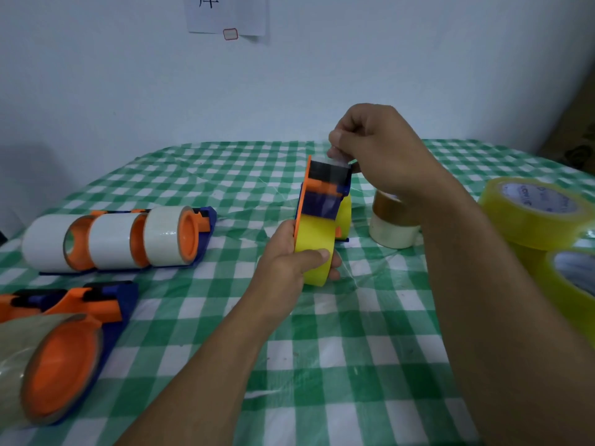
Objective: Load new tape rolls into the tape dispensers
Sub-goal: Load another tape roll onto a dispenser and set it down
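My left hand (289, 257) grips the yellow tape roll (314, 262) seated in the orange and blue dispenser (320, 201), which stands upright over the green checked table (354, 349). My right hand (380, 149) pinches the loose tape end (338, 160) at the dispenser's top. Loaded dispensers (112, 239) lie in a row at my left, and spare yellow rolls (531, 214) sit at my right
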Available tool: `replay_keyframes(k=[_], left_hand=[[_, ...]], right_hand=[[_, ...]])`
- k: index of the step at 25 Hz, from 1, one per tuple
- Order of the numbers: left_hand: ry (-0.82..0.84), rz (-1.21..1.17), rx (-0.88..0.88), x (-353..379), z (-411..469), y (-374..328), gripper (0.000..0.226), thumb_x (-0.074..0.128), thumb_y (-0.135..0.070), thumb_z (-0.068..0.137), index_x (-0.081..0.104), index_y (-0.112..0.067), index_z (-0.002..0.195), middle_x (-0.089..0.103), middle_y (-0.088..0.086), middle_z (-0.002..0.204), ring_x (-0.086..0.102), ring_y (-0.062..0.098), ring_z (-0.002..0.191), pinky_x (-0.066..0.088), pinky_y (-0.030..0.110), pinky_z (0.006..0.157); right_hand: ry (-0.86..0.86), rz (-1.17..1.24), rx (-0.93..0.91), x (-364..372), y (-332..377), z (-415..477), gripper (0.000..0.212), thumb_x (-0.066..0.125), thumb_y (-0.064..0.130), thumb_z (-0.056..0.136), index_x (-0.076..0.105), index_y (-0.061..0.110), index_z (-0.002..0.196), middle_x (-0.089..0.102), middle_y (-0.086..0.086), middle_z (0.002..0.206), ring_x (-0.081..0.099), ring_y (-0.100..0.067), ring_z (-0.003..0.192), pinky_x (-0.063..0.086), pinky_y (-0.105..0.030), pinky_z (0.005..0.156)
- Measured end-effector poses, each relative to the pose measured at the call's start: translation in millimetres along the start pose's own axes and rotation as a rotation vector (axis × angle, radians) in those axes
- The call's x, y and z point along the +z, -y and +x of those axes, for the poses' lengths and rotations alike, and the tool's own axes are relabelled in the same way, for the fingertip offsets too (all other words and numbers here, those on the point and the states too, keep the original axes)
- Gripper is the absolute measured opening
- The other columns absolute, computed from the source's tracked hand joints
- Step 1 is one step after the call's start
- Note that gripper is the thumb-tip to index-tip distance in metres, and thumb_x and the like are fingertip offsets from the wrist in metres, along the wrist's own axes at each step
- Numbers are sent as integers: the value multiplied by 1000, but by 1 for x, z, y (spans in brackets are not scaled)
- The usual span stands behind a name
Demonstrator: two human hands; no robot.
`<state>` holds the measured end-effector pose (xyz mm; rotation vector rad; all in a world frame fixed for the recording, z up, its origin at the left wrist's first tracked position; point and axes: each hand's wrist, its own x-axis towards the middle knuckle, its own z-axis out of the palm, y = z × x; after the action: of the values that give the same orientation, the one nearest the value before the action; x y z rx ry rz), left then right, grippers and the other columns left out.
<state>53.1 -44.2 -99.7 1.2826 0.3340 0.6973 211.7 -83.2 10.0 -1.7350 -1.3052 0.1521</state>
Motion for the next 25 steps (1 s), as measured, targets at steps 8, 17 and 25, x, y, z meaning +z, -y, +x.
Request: replay_keyframes(k=[8, 17, 25], left_hand=[[-23, 121, 15, -5, -1, 5, 46, 60, -6, 71, 56, -1, 117, 70, 16, 80, 68, 31, 73, 60, 40, 68], [-16, 86, 1, -6, 1, -2, 46, 67, 0, 69, 64, 1, 115, 75, 21, 99, 74, 34, 87, 59, 33, 71], [-135, -103, -249, -6, 4, -22, 45, 50, -43, 98, 69, -4, 112, 74, 26, 101, 71, 39, 90, 61, 47, 81]], right_hand=[[78, 192, 153, -11, 12, -6, 17, 59, 7, 96, 64, 7, 79, 73, -4, 68, 75, -19, 80, 61, -42, 84], [36, 239, 124, -3, 15, -7, 13, 62, 14, 95, 63, 7, 85, 70, -3, 75, 73, -9, 76, 56, -46, 92], [126, 159, 26, 16, 19, -11, 18, 63, 18, 97, 68, 6, 85, 77, -2, 82, 69, -33, 89, 53, -56, 96]])
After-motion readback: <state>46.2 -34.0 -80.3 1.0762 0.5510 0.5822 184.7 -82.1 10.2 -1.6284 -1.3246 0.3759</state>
